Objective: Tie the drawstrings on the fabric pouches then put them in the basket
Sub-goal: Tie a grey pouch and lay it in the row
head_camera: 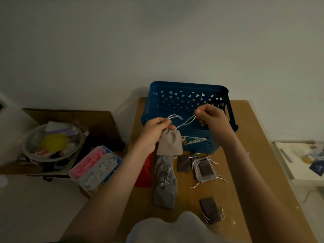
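We are holding one beige pouch (169, 142) up in front of the blue basket (189, 85), its body hanging below our left hand (154, 130) and covering part of the basket's near wall. That hand's grip is grasping the gathered neck of the pouch between thumb and fingers, and a short loop of drawstring (172, 117) is sticking up out of the pinch towards the basket. The grip of our right hand (212, 116) is clenching round the second drawstring (186, 122), which is running taut from the pouch's neck up to that hand over the basket's near rim. Both forearms are reaching forward and converging on the basket, the left wrist sitting lower than the right, the fingers of both hands curling in. We are counting one basket, standing at the far end of the counter (245, 163), one pouch in the hands and two drawstrings. On the near side of the basket, one red pouch (145, 172) is lying to the left. Beside it a column of overlapping grey pouches (165, 186) is running towards us, seemingly three, though we are not telling the number for certain. To the right one light grey pouch (197, 165) is lying with a dark pouch (204, 170) on it, another dark pouch (183, 163) is lying between that and the column, and a third dark pouch (210, 210) is lying nearest us, well apart from the basket.
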